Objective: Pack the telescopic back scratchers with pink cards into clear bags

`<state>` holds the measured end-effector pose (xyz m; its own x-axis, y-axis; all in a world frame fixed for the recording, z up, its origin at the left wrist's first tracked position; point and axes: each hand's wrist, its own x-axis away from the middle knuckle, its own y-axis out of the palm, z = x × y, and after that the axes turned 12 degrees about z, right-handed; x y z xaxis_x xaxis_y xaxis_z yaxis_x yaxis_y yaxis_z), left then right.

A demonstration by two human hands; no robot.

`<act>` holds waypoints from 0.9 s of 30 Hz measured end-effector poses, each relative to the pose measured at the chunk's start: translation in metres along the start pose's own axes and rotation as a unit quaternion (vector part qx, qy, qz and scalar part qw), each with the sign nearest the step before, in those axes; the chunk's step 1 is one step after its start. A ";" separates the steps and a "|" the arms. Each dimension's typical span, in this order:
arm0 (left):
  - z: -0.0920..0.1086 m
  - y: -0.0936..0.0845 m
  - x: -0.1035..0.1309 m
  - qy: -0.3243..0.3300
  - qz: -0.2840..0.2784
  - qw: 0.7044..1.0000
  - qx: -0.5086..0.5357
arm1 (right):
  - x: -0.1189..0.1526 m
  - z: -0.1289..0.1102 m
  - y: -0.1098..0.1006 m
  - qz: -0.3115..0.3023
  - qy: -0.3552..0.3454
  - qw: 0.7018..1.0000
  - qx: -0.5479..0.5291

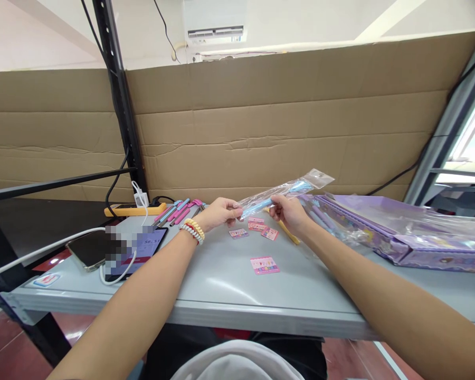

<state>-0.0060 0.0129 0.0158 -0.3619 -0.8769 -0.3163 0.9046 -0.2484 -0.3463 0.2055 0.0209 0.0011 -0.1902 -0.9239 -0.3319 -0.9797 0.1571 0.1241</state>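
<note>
Between my hands is a clear plastic sleeve with a light blue pen inside, tilted up to the right. The fingers of my left hand are closed on its lower left end. My right hand pinches it around the middle, thumb on top. Beneath them on the grey table lie several small printed cards. One pink card rests apart, closer to the front edge. A yellow pen lies partly hidden by my right hand.
Several pink and blue pens lie at the left, near a tablet, a phone and a white cable. On the right sit a purple box and more bagged pens. A cardboard wall stands behind the table.
</note>
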 end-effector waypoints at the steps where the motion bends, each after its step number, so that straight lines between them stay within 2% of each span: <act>1: -0.001 0.001 0.000 0.005 0.009 1.000 0.004 | 0.000 0.000 0.000 -0.002 0.003 1.000 -0.008; 6: -0.005 0.013 -0.002 0.039 0.055 0.998 -0.007 | 0.005 0.001 0.002 -0.064 0.023 0.997 -0.026; 10: -0.002 0.023 0.001 0.022 0.078 0.997 -0.004 | 0.011 0.005 0.005 -0.142 0.018 0.990 -0.009; 12: 0.001 0.025 0.004 0.011 0.080 0.997 0.013 | 0.012 0.006 0.006 -0.163 0.019 0.987 0.000; 16: 0.005 0.023 0.005 -0.021 0.051 0.995 0.078 | 0.011 0.004 0.006 -0.142 0.018 0.990 -0.011; 21: 0.001 0.012 0.003 -0.029 -0.055 0.977 0.203 | 0.005 -0.001 0.001 -0.088 0.032 0.994 -0.052; 24: -0.002 0.010 0.002 0.005 -0.074 0.982 0.174 | 0.003 -0.002 0.000 -0.080 0.043 0.994 -0.068; 27: -0.004 0.011 0.002 0.040 -0.046 0.994 0.091 | 0.003 -0.002 0.000 -0.082 0.047 0.993 -0.068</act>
<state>0.0028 0.0102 0.0079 -0.4552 -0.8134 -0.3623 0.8900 -0.4030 -0.2133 0.2050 0.0176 0.0017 -0.0156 -0.9625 -0.2707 -0.9782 -0.0414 0.2035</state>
